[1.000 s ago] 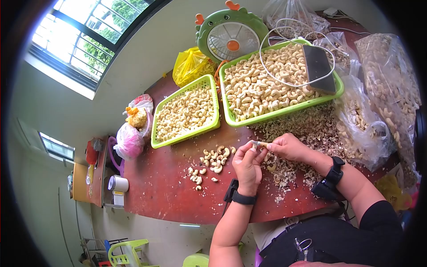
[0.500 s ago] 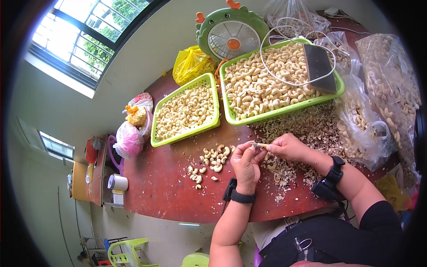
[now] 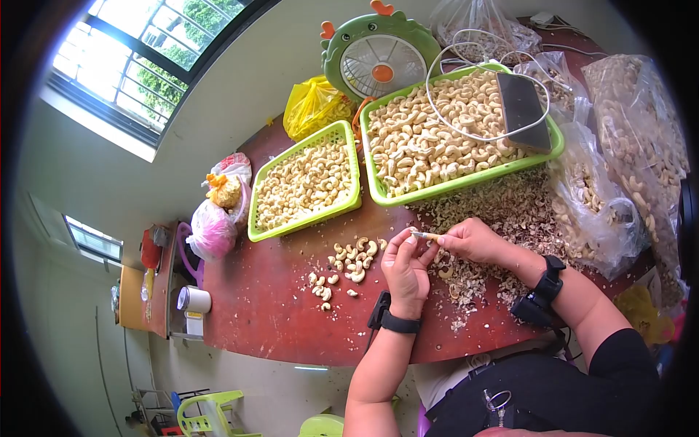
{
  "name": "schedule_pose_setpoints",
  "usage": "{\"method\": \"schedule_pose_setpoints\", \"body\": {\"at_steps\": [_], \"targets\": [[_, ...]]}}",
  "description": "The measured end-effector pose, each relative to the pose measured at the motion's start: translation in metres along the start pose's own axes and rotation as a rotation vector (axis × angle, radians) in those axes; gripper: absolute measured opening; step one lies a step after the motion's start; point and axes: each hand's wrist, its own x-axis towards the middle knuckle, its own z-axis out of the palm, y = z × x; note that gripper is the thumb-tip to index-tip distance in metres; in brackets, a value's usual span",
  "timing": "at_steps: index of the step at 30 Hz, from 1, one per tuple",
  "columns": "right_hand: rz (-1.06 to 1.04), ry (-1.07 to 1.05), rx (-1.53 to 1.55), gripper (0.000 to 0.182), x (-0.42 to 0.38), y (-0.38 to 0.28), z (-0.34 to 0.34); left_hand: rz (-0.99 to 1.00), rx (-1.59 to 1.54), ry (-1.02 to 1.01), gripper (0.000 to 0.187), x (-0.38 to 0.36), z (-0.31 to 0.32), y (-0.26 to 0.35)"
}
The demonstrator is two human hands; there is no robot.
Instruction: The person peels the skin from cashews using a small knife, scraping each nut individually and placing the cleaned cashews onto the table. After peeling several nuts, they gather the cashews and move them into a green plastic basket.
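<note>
Left hand (image 3: pixel 408 278): pinching a small piece (image 3: pixel 411 230), too hidden to identify
Right hand (image 3: pixel 470 239): I grip a slim tool (image 3: pixel 428 236)
Table (image 3: pixel 284 320): loose cashews (image 3: pixel 357 256) near my left hand

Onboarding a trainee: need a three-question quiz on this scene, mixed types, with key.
1. Which hand holds the thin tool?
2. True or false: the phone rests on the smaller tray.
3. Fill in: beside the yellow bag stands a green ____.

Key:
1. The right hand.
2. False; the phone rests on the larger tray.
3. Fan.
</note>
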Motion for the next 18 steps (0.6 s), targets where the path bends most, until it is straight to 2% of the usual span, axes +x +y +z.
{"method": "schedule_pose_setpoints", "body": {"at_steps": [10, 14, 18], "targets": [[-0.017, -0.004, -0.104, 0.036, -0.0014, -0.0033, -0.0004, 0.012, 0.019, -0.030, 0.013, -0.0001, -0.0027, 0.0011], [-0.007, 0.020, -0.010, 0.036, -0.0013, -0.0030, -0.0007, 0.025, -0.002, -0.064, 0.013, -0.0014, -0.0040, -0.0043], [-0.013, 0.007, 0.005, 0.036, -0.0005, -0.0014, 0.0000, 0.010, -0.023, -0.014, 0.014, -0.0004, -0.0002, -0.0017]]}}
